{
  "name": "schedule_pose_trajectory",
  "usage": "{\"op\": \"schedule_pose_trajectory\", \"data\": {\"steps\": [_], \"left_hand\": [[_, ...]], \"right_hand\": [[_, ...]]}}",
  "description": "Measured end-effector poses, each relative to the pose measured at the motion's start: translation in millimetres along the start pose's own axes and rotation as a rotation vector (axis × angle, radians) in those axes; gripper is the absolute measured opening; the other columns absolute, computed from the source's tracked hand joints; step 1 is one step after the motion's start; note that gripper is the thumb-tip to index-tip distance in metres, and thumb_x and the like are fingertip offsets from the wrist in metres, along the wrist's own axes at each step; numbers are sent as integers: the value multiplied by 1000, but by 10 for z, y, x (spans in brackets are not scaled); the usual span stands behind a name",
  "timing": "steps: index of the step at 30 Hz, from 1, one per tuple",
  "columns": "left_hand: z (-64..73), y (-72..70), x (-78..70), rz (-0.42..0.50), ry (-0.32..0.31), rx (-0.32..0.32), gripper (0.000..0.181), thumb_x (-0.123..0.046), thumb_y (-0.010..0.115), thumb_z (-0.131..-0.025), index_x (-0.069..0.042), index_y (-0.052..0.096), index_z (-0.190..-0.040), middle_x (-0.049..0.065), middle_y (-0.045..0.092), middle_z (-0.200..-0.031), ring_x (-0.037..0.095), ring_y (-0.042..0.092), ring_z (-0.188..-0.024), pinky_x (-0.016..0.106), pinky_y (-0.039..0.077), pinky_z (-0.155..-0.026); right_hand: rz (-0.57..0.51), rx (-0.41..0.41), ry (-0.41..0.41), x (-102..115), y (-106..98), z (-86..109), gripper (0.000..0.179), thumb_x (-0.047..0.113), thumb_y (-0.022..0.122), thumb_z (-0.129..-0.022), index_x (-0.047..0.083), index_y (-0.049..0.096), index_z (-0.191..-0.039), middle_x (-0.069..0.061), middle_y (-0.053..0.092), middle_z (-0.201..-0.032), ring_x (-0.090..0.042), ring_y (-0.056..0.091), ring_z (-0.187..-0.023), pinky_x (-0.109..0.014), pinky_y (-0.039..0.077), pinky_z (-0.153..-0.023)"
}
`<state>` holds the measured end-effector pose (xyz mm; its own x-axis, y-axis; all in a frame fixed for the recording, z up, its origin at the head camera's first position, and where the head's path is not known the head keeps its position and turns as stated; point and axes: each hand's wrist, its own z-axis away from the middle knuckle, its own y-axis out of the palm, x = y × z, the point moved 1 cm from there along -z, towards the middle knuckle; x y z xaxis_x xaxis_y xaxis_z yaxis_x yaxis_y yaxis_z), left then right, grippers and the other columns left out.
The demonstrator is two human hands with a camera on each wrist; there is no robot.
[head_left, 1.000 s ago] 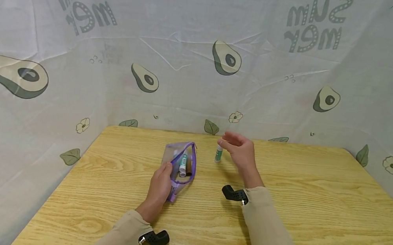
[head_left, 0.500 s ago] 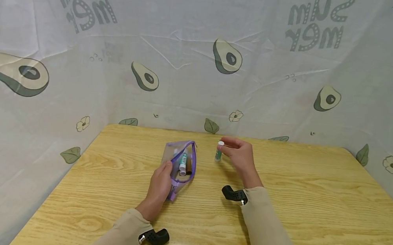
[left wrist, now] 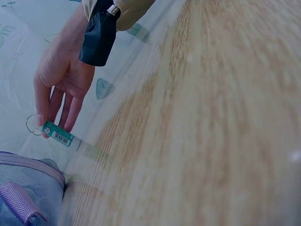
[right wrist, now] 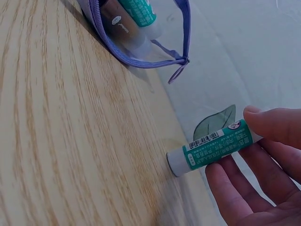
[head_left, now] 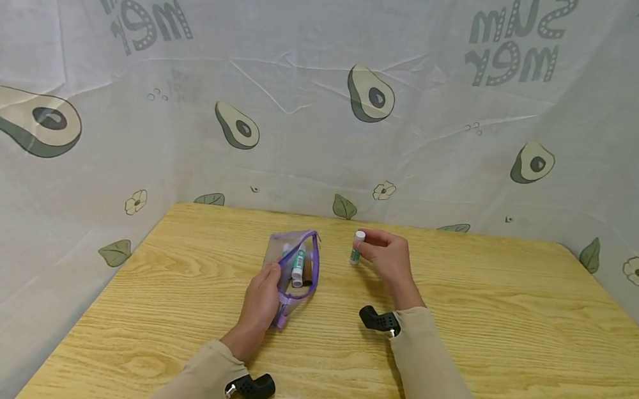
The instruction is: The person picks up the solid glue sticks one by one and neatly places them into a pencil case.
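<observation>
My right hand [head_left: 388, 257] pinches a green-and-white glue stick [right wrist: 211, 147] by its upper end, thumb on one side and fingers on the other. The stick is upright, its lower end at or just above the tabletop; which of the two I cannot tell. To its left lies a mesh pouch [head_left: 276, 244] with purple trim, its zip mouth spread wide. My left hand [head_left: 261, 295] holds the pouch's near left side, thumb on top, its other fingers mostly hidden. Inside the pouch are a similar green-and-white stick [head_left: 298, 263] and a brown tube [right wrist: 120, 23].
A wooden table [head_left: 490, 344] bears everything. Behind it and at the sides hangs a pale curtain [head_left: 277, 157] printed with avocados and leaves. From the pouch's zip end a pull loop [right wrist: 178, 73] dangles.
My right hand has come down over the glue stick, and thumb and fingers have closed on its upper end. My left hand and the pouch have stayed in place.
</observation>
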<state>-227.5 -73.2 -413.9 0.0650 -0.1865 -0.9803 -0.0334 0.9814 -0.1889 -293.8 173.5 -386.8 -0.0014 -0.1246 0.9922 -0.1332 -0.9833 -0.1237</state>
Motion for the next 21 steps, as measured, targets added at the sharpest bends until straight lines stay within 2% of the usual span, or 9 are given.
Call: {"op": "schedule_pose_trajectory", "data": {"steps": [7, 15, 21], "left_hand": [[13, 1, 5, 21, -9, 13, 56, -37, 30, -108, -2, 36, -152, 16, 28, -161, 35, 20, -151, 50, 17, -125], [26, -81, 33, -11, -24, -16, 56, -38, 29, -108, -5, 38, -151, 15, 33, -160, 35, 22, -151, 51, 18, -124], [1, -30, 10, 7, -15, 16, 57, -40, 30, -107, -6, 37, -152, 13, 32, -160, 33, 22, -151, 51, 19, -124]], "right_hand": [[0, 7, 2, 15, 8, 32, 40, 11, 73, -89, 4, 65, -128, -20, 63, -129, -26, 64, -113, -42, 54, -100], [21, 26, -12, -51, 99, 8, 39, 13, 73, -90, 6, 66, -127, -16, 65, -125, -22, 66, -110, -40, 56, -97], [13, -22, -22, -28, 36, -2, 38, 15, 73, -89, 7, 66, -126, -14, 66, -123, -23, 65, -111, -37, 57, -95]]}}
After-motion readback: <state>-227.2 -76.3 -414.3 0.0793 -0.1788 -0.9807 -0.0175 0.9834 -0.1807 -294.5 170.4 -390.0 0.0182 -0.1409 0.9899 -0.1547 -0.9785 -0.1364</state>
